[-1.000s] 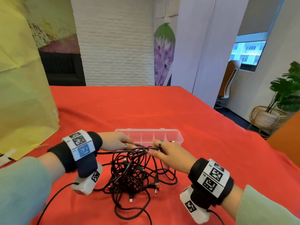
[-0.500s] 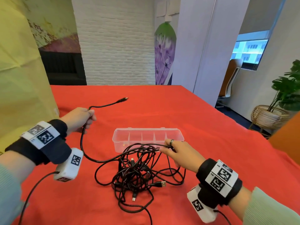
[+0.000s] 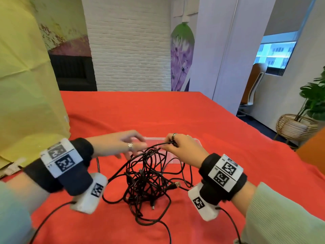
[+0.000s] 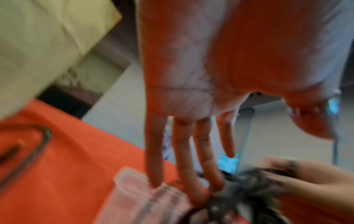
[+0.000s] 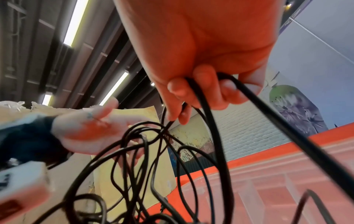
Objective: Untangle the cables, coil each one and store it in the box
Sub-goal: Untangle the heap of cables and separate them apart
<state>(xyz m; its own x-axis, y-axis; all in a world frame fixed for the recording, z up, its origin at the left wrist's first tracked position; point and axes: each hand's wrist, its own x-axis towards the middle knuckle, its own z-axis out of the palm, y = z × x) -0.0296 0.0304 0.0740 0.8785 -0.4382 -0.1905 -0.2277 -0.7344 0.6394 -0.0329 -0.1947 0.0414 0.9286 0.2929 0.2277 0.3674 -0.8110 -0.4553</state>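
Note:
A tangle of black cables [image 3: 147, 182] lies on the red tablecloth in front of a clear plastic compartment box [image 3: 197, 142]. My right hand [image 3: 171, 144] pinches several strands at the top of the tangle and holds them up just in front of the box; in the right wrist view its fingers [image 5: 203, 84] curl round the black cables [image 5: 216, 136]. My left hand [image 3: 139, 147] reaches in from the left with straight fingers [image 4: 184, 151], close to the raised strands and over the box's left end [image 4: 132, 186]. It holds nothing. The left wrist view is blurred.
A large yellow paper sheet [image 3: 26, 85] stands at the table's left edge. One loose cable strand [image 3: 97, 164] lies on the cloth by my left wrist. Thin leads hang from both wrist cameras [image 3: 202, 201]. The red table [image 3: 158, 111] stretches back behind the box.
My left hand has let go of the cable end that it held out to the far left and has come back to the tangle with open fingers. My right hand keeps its grip, slightly raised.

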